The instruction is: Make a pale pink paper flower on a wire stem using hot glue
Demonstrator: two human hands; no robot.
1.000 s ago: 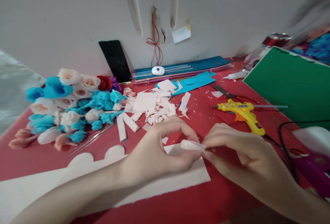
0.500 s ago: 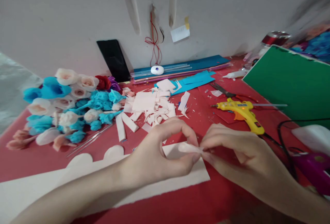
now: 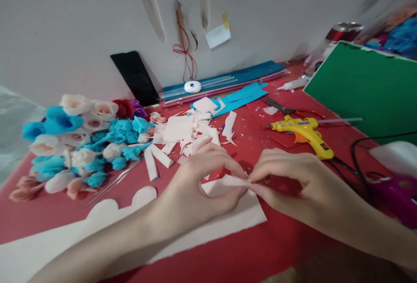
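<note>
Both your hands pinch one small pale pink paper strip (image 3: 235,181) just above the red table (image 3: 247,248).

Your left hand (image 3: 192,187) curls thumb and forefinger tight on the strip's near end; your right hand (image 3: 293,183) nips the other end with narrow fingertips, and the strip hangs over the corner of the large pale pink sheet (image 3: 228,224). No container shows clearly; everything lies loose: a heap of pale pink paper offcuts (image 3: 185,133) behind your left hand, a pile of blue and cream paper flowers (image 3: 84,137) far left, the yellow glue gun (image 3: 304,131) beyond your right hand, the green card sheet (image 3: 365,87) at right.
</note>
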